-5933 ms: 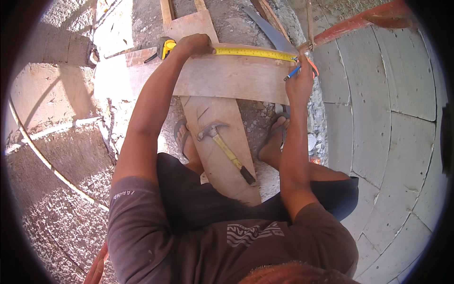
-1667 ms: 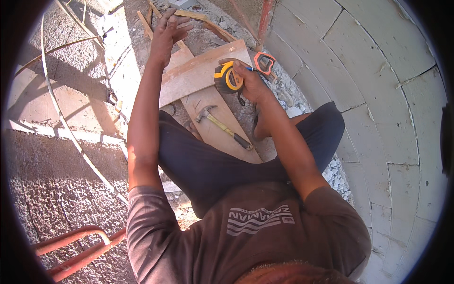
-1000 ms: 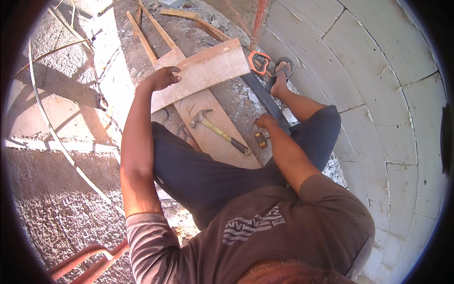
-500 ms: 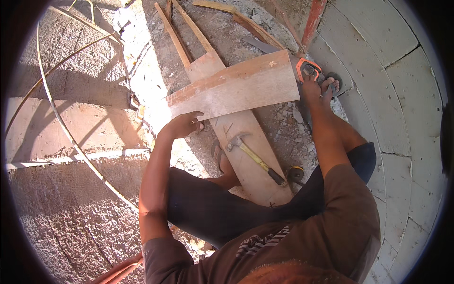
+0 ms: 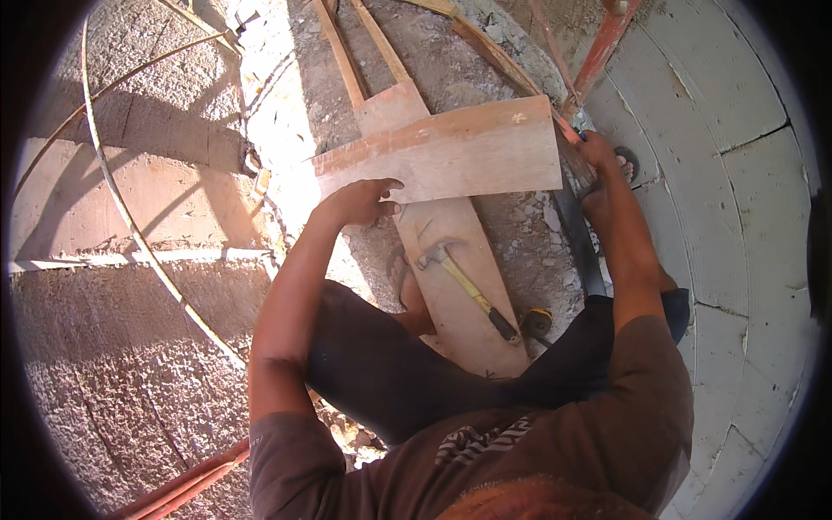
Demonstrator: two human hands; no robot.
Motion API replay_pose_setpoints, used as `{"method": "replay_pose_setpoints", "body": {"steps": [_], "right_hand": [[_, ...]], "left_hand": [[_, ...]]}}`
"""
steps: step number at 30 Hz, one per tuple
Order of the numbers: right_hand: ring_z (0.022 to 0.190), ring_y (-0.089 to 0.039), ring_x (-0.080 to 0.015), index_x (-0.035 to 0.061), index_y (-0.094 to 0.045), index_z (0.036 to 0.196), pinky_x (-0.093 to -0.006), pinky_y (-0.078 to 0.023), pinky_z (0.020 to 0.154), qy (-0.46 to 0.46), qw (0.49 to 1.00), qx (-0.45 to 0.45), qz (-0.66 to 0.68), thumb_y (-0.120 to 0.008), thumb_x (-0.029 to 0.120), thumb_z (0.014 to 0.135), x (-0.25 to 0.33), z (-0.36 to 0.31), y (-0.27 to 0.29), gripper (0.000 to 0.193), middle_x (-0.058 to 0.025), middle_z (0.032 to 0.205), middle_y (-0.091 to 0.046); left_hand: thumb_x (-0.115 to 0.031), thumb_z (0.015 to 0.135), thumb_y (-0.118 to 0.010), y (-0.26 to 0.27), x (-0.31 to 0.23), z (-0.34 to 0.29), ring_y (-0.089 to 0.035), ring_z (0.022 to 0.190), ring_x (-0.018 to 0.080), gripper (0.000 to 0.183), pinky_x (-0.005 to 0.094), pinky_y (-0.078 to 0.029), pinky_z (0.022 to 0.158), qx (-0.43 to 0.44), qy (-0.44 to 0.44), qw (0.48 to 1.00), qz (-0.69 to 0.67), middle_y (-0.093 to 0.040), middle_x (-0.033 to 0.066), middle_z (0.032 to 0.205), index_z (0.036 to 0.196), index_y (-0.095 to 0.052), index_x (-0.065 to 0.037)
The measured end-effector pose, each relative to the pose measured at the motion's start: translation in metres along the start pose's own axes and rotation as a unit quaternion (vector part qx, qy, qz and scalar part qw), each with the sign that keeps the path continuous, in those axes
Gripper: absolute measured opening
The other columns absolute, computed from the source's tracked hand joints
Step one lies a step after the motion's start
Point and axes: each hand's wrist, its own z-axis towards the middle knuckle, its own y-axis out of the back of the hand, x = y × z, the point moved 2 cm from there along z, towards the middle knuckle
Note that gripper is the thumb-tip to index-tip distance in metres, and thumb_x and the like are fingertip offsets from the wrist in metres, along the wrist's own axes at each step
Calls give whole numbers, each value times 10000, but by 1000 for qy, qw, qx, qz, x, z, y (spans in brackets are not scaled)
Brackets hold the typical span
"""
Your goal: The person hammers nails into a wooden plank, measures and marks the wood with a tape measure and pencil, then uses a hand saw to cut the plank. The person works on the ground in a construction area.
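A thin, pale plywood board (image 5: 477, 152) with a brownish far edge lies crosswise over a longer board (image 5: 464, 282). At its near edge, toward the left end, rests my left hand (image 5: 362, 203), thumb and forefinger apart. My right hand (image 5: 596, 152) is closed around the orange handle of a handsaw (image 5: 579, 243), just past the board's right end. The saw's dark blade points back toward my right knee; the fingers partly hide the handle. On the long board lies a claw hammer (image 5: 468, 290) with a yellow and black handle, beside a few nails (image 5: 425, 229).
A black and yellow tape measure (image 5: 537, 322) sits by my right leg. Wooden strips (image 5: 381, 43) stretch away at the far side. A red metal post (image 5: 602, 52) stands far right, before a grey block wall (image 5: 728, 225). Long bent rods (image 5: 130, 225) cross the left side.
My right hand has swung the handsaw round, so its blade points toward me instead of away. My left hand has slid a little right along the board's near edge.
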Motion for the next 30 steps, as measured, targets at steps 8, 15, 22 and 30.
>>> {"method": "replay_pose_setpoints", "body": {"steps": [8, 15, 22, 30], "right_hand": [[613, -597, -177, 17, -665, 838, -370, -459, 620, 83, 992, 19, 89, -605, 336, 921, 129, -23, 168, 335, -63, 673, -635], [937, -655, -375, 51, -695, 1037, -463, -495, 814, 148, 971, -162, 97, -555, 397, 917, 283, -148, 194, 392, -166, 988, -689], [1084, -612, -332, 73, -664, 1125, -436, -476, 886, 213, 875, -172, 399, -634, 268, 902, 302, -190, 112, 298, -157, 1117, -647], [870, -623, -233, 2, -456, 1279, -334, -382, 548, -323, 733, -18, 598, -735, 345, 887, 180, -192, -43, 591, -135, 1079, -589]], "left_hand": [[-441, 953, -600, 15, -18, 1, -605, 1168, 267, 547, 376, -458, 1009, -47, -76, 992, -92, -628, 115, 1309, 1392, -534, -122], [-519, 986, -516, 30, -144, 1, -628, 1013, 220, 605, 364, -515, 858, -148, -141, 761, -616, -630, 140, 1171, 1315, -522, -11], [-239, 922, -593, 29, -136, -5, -705, 772, 229, 316, 332, -622, 646, -327, -58, 642, -691, -654, 130, 943, 1078, -565, 35], [-192, 947, -497, 37, -54, -36, -607, 1140, 296, 395, 472, -490, 1028, -359, -31, 645, -674, -519, 195, 1265, 1254, -458, 54]]}}
